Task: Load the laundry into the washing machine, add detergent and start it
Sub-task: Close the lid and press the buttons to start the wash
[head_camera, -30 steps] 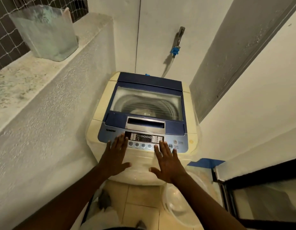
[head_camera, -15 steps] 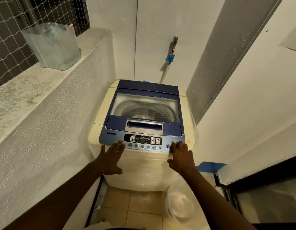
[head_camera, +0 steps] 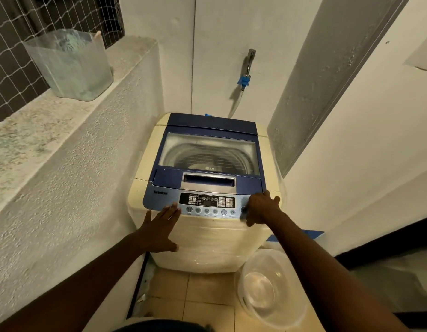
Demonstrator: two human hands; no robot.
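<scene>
A cream top-loading washing machine (head_camera: 207, 243) with a blue lid (head_camera: 209, 152) stands in a narrow alcove. The lid is down and its window shows the drum. My left hand (head_camera: 159, 228) lies flat against the machine's front, fingers spread, fingertips at the left end of the control panel (head_camera: 206, 202). My right hand (head_camera: 261, 208) rests on the panel's right end with fingers curled over the buttons there. Neither hand holds anything. No laundry or detergent is visible.
A clear plastic basin (head_camera: 271, 287) sits on the tiled floor at the machine's right front corner. A translucent container (head_camera: 68, 65) stands on the ledge at left, before a netted window. A tap (head_camera: 247, 68) sticks out of the wall behind. Walls close in on both sides.
My right hand slid from the middle of the machine's front to the right end of the panel. The left hand stayed at the front left. The view pulled back and tilted up.
</scene>
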